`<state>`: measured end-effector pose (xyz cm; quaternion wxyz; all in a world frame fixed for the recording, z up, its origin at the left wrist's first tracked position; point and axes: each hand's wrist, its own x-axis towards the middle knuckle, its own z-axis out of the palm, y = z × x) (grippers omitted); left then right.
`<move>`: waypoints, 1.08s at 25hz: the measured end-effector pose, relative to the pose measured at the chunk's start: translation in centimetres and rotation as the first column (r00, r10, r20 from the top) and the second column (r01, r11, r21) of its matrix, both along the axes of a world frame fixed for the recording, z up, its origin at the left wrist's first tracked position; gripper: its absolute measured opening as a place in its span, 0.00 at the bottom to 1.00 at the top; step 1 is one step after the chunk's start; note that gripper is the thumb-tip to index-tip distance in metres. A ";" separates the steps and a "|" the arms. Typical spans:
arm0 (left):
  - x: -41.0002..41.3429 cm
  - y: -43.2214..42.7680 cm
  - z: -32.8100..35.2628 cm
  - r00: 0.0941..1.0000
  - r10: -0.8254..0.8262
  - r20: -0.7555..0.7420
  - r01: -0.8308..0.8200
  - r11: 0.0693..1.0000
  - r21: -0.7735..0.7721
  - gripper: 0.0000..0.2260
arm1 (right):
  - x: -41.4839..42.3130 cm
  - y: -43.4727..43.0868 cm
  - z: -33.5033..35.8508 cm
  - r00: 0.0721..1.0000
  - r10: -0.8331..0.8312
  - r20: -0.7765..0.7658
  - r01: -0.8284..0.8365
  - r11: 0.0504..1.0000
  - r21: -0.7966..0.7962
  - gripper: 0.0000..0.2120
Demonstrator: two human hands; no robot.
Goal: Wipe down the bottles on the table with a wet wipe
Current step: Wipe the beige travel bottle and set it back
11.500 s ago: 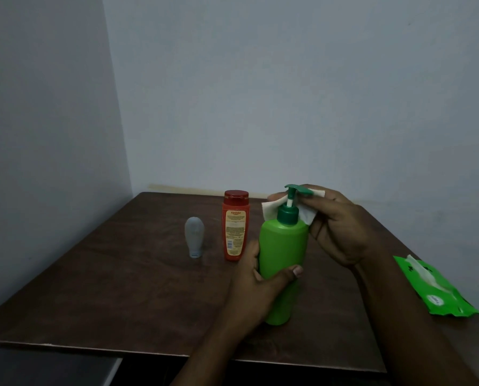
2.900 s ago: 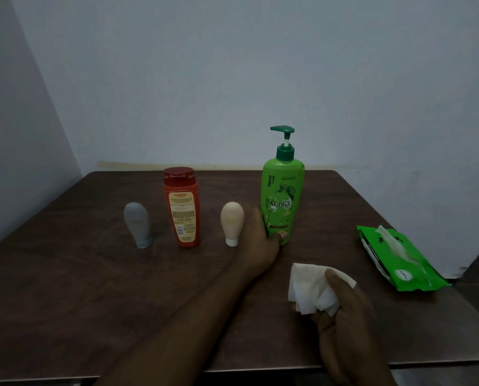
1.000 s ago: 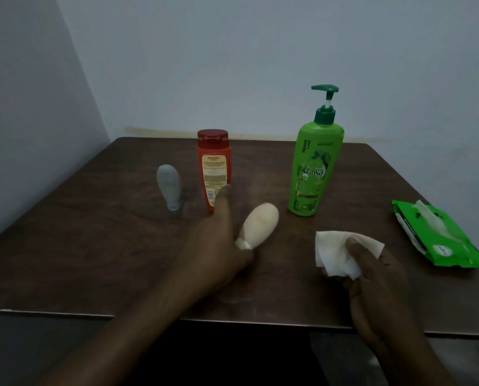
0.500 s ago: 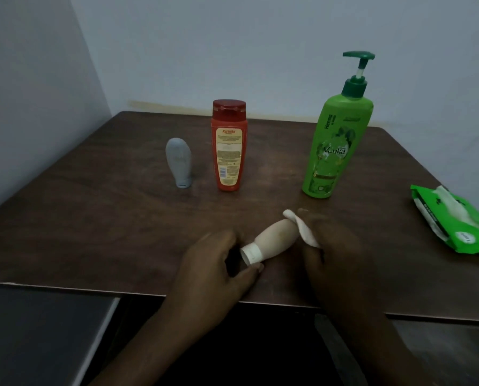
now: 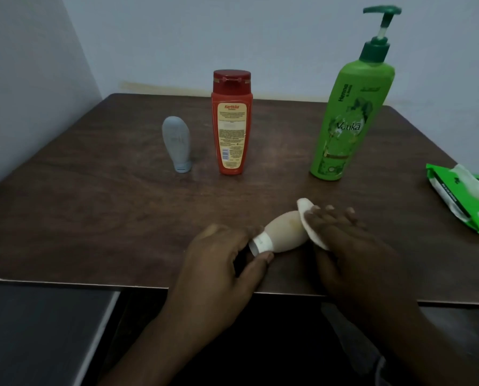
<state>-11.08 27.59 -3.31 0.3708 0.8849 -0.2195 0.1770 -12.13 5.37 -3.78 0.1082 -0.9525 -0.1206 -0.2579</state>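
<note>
A small beige bottle (image 5: 284, 232) is tilted on its side just above the near edge of the brown table (image 5: 93, 213). My left hand (image 5: 221, 260) pinches its white cap end. My right hand (image 5: 349, 246) holds a white wet wipe (image 5: 306, 215) wrapped against the bottle's rounded far end. Behind stand a small grey bottle (image 5: 177, 143), cap down, a red bottle (image 5: 231, 121) and a tall green pump bottle (image 5: 349, 112).
A green pack of wet wipes (image 5: 463, 196), with one wipe sticking out, lies at the table's right edge. Walls close the table in at the left and back. The table's front edge runs just under my hands.
My left hand took the beige bottle from its place between the red and green bottles and brought it to the near edge. My right hand then brought the wipe onto its rounded end.
</note>
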 end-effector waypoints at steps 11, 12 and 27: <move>0.1 0.2 -0.2 0.999 -0.038 -0.011 0.038 0.999 0.002 0.13 | 0.2 1.0 0.7 0.994 0.103 -0.022 -0.105 0.989 -0.109 0.27; 0.1 0.2 -0.2 0.999 -0.046 -0.005 0.046 0.999 0.001 0.14 | -0.1 1.7 0.4 0.983 0.181 -0.032 -0.184 0.973 -0.140 0.27; 0.3 0.3 -0.3 0.999 -0.042 0.017 0.042 0.999 0.021 0.14 | 0.6 0.0 0.7 0.991 0.114 -0.069 -0.113 0.993 0.021 0.26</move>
